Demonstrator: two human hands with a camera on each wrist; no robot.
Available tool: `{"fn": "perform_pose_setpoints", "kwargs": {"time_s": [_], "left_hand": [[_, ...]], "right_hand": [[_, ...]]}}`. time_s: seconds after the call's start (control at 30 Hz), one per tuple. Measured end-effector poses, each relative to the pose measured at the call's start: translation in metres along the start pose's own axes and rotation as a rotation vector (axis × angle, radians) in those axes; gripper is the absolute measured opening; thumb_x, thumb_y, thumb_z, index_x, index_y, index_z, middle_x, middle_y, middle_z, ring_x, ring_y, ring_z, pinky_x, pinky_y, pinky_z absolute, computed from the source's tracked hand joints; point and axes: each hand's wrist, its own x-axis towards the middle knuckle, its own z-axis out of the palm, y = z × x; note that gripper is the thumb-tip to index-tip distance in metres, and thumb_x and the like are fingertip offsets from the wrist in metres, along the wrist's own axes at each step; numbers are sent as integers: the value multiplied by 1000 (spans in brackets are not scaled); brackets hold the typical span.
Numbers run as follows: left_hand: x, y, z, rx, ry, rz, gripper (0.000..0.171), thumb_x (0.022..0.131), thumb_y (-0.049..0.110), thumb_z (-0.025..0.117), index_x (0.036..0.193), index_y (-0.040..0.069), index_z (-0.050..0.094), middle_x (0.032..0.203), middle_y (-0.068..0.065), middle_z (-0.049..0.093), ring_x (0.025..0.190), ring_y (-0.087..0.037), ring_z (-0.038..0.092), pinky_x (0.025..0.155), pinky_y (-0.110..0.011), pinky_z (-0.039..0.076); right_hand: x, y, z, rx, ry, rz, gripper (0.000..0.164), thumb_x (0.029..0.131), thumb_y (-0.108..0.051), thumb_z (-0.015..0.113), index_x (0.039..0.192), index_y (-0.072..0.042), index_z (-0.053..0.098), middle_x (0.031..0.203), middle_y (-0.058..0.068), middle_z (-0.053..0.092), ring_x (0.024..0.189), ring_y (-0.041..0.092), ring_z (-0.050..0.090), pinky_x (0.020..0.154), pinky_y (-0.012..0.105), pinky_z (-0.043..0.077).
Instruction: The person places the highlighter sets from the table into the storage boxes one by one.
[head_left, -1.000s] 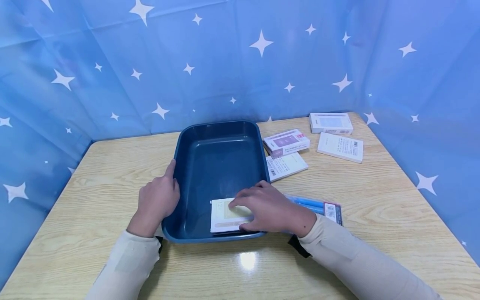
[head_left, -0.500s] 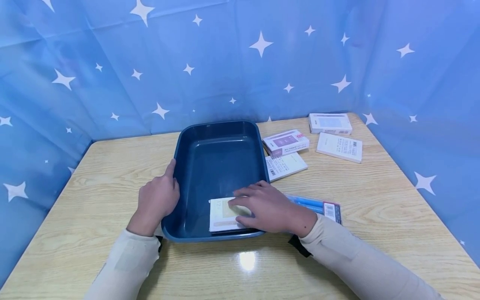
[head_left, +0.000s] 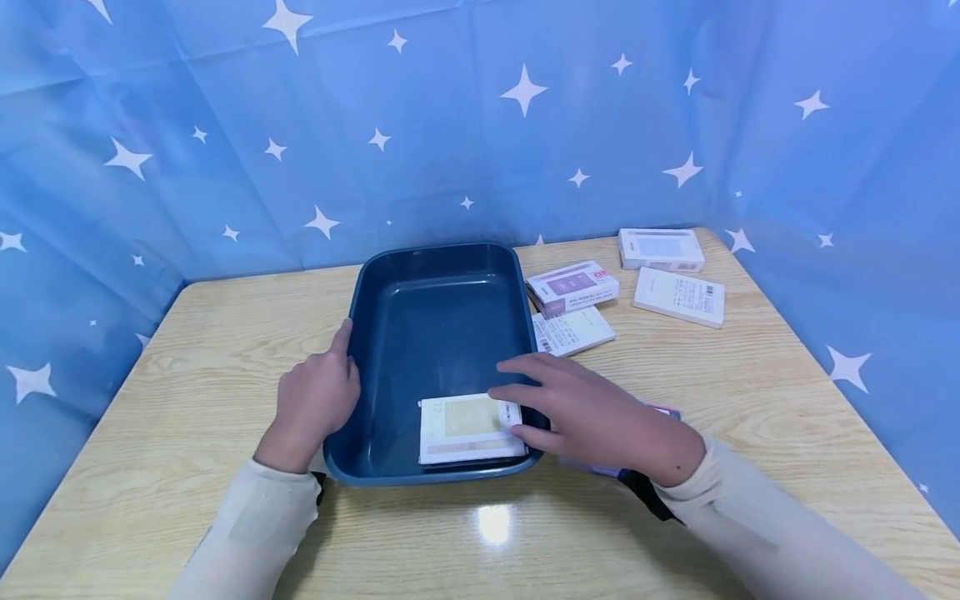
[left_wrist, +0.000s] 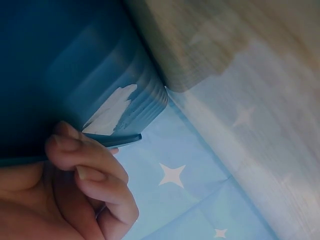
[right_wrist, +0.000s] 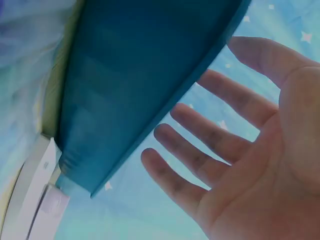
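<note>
A dark blue plastic bin stands on the table. My left hand grips its left rim; in the left wrist view the fingers curl at the rim. Inside the bin's near right corner lies a white box with a pale yellow panel. Over the bin's right rim, my right hand has its fingers spread and holds nothing. The right wrist view shows those fingers relaxed, beside the bin's rim. Beneath the right hand, a package is mostly hidden.
Right of the bin, a white and purple box overlaps a flat white box. Farther right lie a white box with a light blue panel and another flat white box. A blue star-patterned curtain surrounds the table.
My right hand has let go of the box in the bin and drawn back to the right, covering most of the blue package. My left hand stays on the rim.
</note>
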Motion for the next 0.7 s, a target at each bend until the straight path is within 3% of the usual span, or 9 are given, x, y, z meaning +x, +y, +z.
{"fn": "perform_pose_setpoints", "kwargs": {"time_s": [0.3, 0.5, 0.7], "left_hand": [[1, 0, 1, 2, -8, -10, 57, 103, 17, 40, 156, 4, 29, 49, -5, 43, 38, -20, 41, 40, -30, 30], [1, 0, 2, 1, -11, -15, 57, 103, 17, 40, 157, 4, 29, 50, -5, 43, 39, -20, 42, 41, -30, 30], [1, 0, 2, -1, -14, -15, 57, 103, 18, 39, 157, 4, 29, 50, -5, 43, 39, -20, 41, 40, -30, 30]], "right_hand": [[-19, 10, -5, -31, -3, 82, 46, 91, -34, 73, 134, -21, 65, 144, 7, 55, 129, 28, 56, 102, 51, 49], [-26, 18, -8, -39, 8, 96, 37, 90, -31, 75, 124, -18, 70, 132, 7, 62, 119, 24, 62, 96, 44, 54], [-31, 23, -10, -6, -49, 179, 40, 87, -31, 77, 125, -19, 68, 125, 4, 63, 111, 20, 63, 93, 43, 55]]}}
